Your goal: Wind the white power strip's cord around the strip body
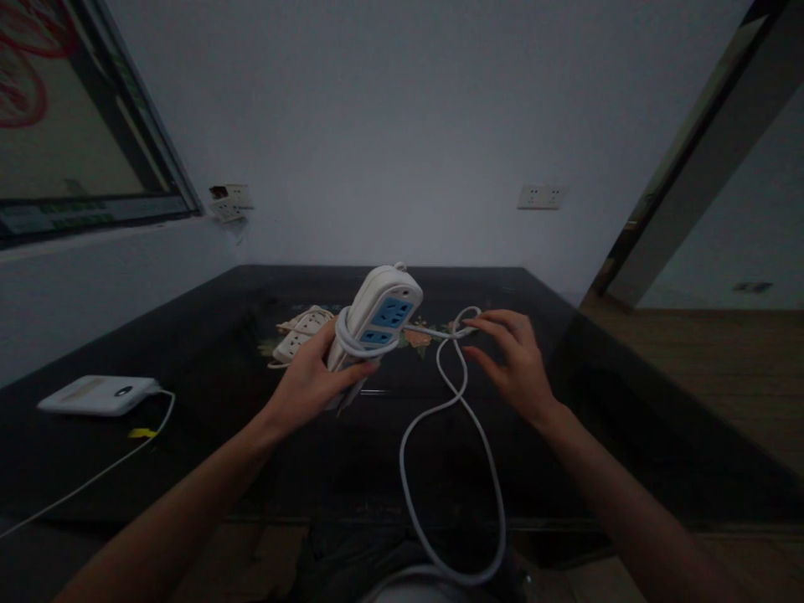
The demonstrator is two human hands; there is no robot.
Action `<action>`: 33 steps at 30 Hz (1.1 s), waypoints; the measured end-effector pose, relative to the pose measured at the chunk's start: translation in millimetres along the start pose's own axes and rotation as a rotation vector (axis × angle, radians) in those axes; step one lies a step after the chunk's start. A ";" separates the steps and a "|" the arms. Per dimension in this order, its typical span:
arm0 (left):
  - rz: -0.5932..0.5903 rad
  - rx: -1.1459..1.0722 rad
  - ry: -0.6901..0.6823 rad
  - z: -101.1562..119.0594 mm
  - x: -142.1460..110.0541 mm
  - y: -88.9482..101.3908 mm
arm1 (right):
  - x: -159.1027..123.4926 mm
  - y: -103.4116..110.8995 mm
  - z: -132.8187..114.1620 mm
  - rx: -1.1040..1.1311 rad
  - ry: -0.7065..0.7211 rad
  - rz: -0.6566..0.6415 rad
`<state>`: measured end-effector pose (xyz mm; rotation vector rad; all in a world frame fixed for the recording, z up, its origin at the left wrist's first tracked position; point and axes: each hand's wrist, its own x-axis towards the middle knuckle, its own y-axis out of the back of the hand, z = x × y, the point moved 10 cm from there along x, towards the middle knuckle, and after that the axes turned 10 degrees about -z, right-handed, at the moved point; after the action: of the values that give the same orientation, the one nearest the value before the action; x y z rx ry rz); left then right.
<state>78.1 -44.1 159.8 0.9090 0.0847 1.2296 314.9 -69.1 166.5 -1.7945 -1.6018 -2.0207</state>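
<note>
My left hand is closed round a white power strip with blue sockets, held upright above the dark table. Its white cord is wound once or twice round the strip's lower part. My right hand pinches the cord just right of the strip, fingers curled on it. From there the cord crosses itself and hangs in a long loop down past the table's front edge toward my lap.
A second white power strip with a coiled cord lies on the table behind my left hand. A flat white device with a white cable sits at the left. Wall sockets are on the far wall. A window is at left.
</note>
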 end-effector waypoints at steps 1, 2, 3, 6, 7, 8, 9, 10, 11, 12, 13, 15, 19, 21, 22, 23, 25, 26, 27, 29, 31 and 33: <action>0.010 0.007 0.011 -1.8 0.0 2.3 | -11.8 12.9 2.7 0.025 -0.072 0.104; 0.026 0.009 0.022 -3.6 0.1 5.3 | -25.2 19.0 2.5 0.064 -0.130 0.163; 0.044 0.006 0.032 -5.1 0.4 8.7 | -37.5 15.1 -2.2 0.125 -0.151 0.143; 0.097 -0.031 0.072 -8.9 2.1 19.0 | -72.5 -51.3 -38.0 0.241 -0.075 -0.366; 0.109 -0.049 0.088 -10.0 3.0 22.3 | -87.6 -74.3 -48.1 0.215 -0.053 -0.535; 0.120 -0.069 0.104 -10.8 3.7 25.8 | -100.8 -91.4 -53.0 0.194 -0.050 -0.652; 0.134 -0.090 0.120 -11.4 4.3 30.0 | -111.0 -103.5 -53.3 0.162 -0.060 -0.734; 0.155 -0.110 0.134 -11.5 4.4 35.6 | -117.5 -110.6 -49.9 0.116 -0.073 -0.784; 0.171 -0.126 0.146 -11.1 4.5 41.2 | -120.8 -113.4 -43.1 0.072 -0.093 -0.808; 0.187 -0.136 0.157 -10.1 4.3 47.5 | -121.7 -112.9 -33.7 0.029 -0.115 -0.817; 0.205 -0.139 0.163 -8.2 3.9 54.5 | -121.3 -110.2 -22.4 -0.010 -0.139 -0.815; 0.234 -0.133 0.165 -2.1 2.8 68.1 | -119.7 -102.5 2.1 -0.051 -0.184 -0.790; 0.293 -0.150 0.138 11.7 -2.5 87.9 | -120.4 -96.4 42.1 -0.025 -0.221 -0.669; 0.264 -0.212 0.158 11.5 -4.1 84.9 | -121.7 -101.7 58.5 -0.002 -0.245 -0.613; 0.229 -0.248 0.176 9.7 -4.2 79.5 | -121.1 -106.2 65.1 0.014 -0.248 -0.597; 0.184 -0.283 0.195 7.5 -3.9 72.3 | -119.1 -111.3 70.9 0.032 -0.245 -0.588; 0.109 -0.337 0.213 4.1 -3.2 58.2 | -110.4 -121.4 81.3 0.076 -0.226 -0.577; 0.080 -0.357 0.207 4.0 -2.6 51.9 | -104.1 -125.9 86.6 0.096 -0.216 -0.570; 0.048 -0.371 0.198 4.7 -2.0 45.5 | -96.8 -130.0 92.3 0.111 -0.208 -0.560; -0.023 -0.384 0.174 9.0 -1.2 32.8 | -80.8 -138.2 102.4 0.133 -0.188 -0.544; -0.115 -0.395 0.147 16.8 -1.9 18.6 | -63.8 -144.5 109.4 0.157 -0.167 -0.521; -0.209 -0.392 0.126 25.3 -4.4 4.5 | -45.2 -142.6 111.6 0.182 -0.164 -0.467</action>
<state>85.9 -61.5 177.6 0.4698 0.0357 1.0582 329.6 46.2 20.5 -1.6782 -2.3545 -1.8249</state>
